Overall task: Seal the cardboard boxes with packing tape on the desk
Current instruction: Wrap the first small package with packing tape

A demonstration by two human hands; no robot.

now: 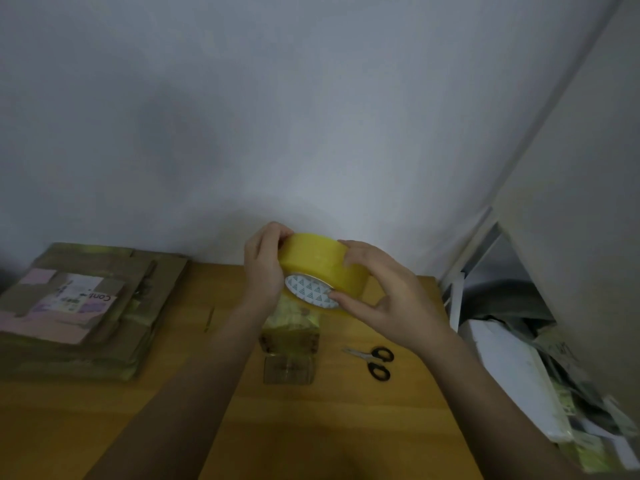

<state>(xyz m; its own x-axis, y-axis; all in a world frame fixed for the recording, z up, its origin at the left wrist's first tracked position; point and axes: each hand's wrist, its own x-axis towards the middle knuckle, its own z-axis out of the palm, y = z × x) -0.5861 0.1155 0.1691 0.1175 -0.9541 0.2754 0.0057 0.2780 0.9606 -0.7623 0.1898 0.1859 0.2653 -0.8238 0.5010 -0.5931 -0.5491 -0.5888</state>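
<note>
Both hands hold the roll of yellow packing tape [320,263] up in the air above the middle of the wooden desk [104,427]. The left hand [265,268] curls round the roll's left side with its fingertips on the far rim, while the right hand [377,289] grips the right side, thumb against the patterned core and fingers over the top. Directly below the roll sits a small cardboard box [290,329], already shiny with tape on its upper face, and a second small box [289,370] lies just nearer. A stack of flattened cartons [86,306] fills the far left of the desk, and black-handled scissors [374,362] lie to the right of the boxes. The step in hand looks like finding the loose tape end. It would go best by turning the roll slowly under a fingernail, then peeling straight so the strip does not split or fold onto itself.
</note>
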